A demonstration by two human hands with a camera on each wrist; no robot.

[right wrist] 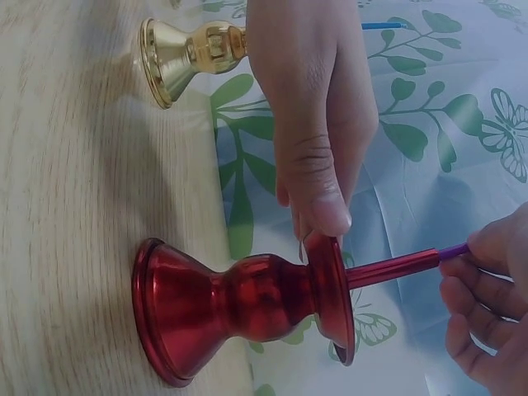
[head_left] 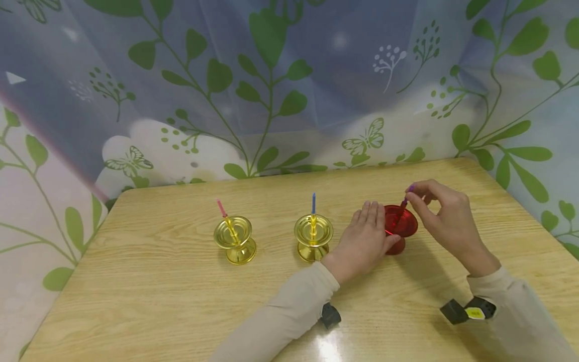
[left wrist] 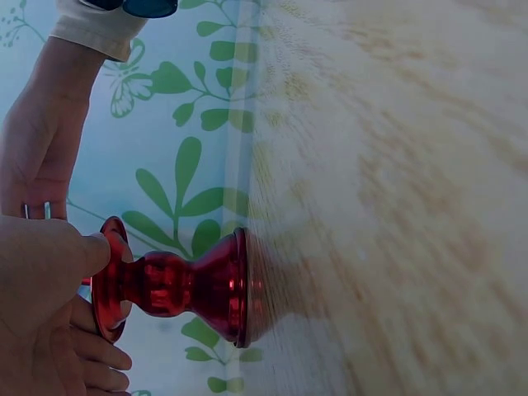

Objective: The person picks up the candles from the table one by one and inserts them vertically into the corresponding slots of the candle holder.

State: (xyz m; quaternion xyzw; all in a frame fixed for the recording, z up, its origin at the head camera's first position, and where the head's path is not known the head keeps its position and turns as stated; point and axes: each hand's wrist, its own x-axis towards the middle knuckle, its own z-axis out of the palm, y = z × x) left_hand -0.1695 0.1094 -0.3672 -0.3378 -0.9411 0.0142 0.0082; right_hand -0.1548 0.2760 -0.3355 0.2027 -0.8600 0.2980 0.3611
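Note:
A shiny red candle holder point(head_left: 409, 227) stands upright on the table. My left hand point(head_left: 364, 239) holds its dish by the rim, with the thumb point(right wrist: 330, 213) on the near edge and the fingers stretched along the far side. Above the dish, my right hand point(head_left: 448, 216) pinches a thin purple candle point(right wrist: 453, 251) between thumb and fingertips. The candle's lower end sits at the top of the red tube point(right wrist: 394, 269) that rises from the dish. How deep it goes inside the tube is hidden.
Left of the hands stand two gold candle holders: the nearer one point(head_left: 312, 254) bears a blue candle point(head_left: 314, 202), the farther one point(head_left: 241, 253) a tilted pink candle point(head_left: 221, 207). The wooden table point(head_left: 172, 301) ends at a leaf-patterned cloth point(head_left: 316, 75) behind.

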